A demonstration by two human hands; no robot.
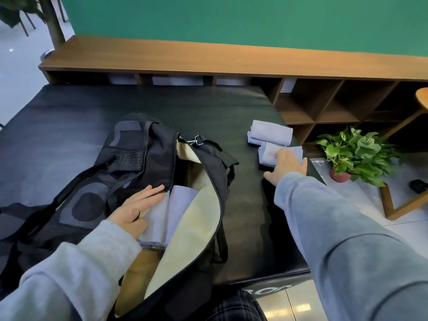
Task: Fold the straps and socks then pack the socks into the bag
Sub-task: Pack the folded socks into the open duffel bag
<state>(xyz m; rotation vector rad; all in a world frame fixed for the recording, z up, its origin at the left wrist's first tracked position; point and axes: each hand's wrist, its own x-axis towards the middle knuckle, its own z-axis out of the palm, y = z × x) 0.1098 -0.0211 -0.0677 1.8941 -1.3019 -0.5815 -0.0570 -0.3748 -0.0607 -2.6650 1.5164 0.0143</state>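
Note:
A black bag with a cream lining lies unzipped on a black padded table. Pale lilac folded socks lie inside its opening. My left hand holds the bag's left flap back, fingers straight along the zip edge and thumb resting on the socks inside. Two folded lilac sock bundles lie near the table's right edge: a far one and a near one. My right hand reaches onto the near bundle, fingers laid over it and thumb spread out on the table.
A low wooden shelf unit runs behind the table below a green wall. A potted green plant and a wooden stool leg stand on the floor to the right. The bag's black straps trail off to the left.

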